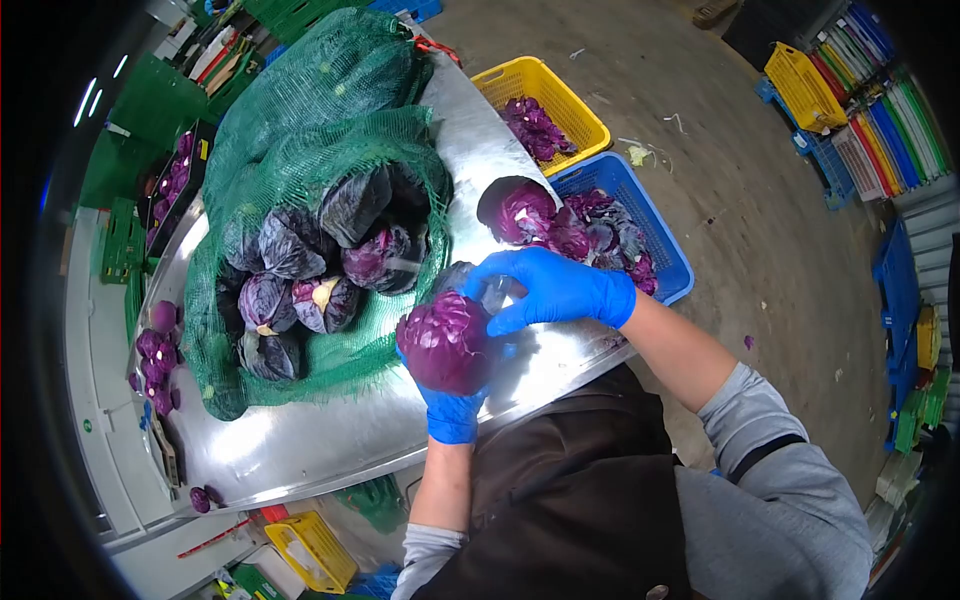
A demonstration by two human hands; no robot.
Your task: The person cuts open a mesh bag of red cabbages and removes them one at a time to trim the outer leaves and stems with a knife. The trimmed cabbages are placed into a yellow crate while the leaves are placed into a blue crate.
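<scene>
A shiny purple red cabbage (447, 343) rests in my left hand (455, 412), whose blue-gloved fingers wrap it from below. Over its upper right side, my right hand (558, 290), also gloved in blue, is curled with thumb and fingers pinching a greyish outer leaf (456, 277). The leaf is partly hidden by the fingers. To the left, a green mesh sack (300, 145) lies with its mouth open towards me. Several dark, untrimmed red cabbages (292, 243) sit inside it and at its mouth.
A metal table (330, 440) carries the sack. Beyond its right edge, a blue crate (660, 225) and a yellow crate (540, 75) hold purple leaves. Purple cabbages (155, 350) stand along the far left. More crates (805, 88) are stacked at the upper right.
</scene>
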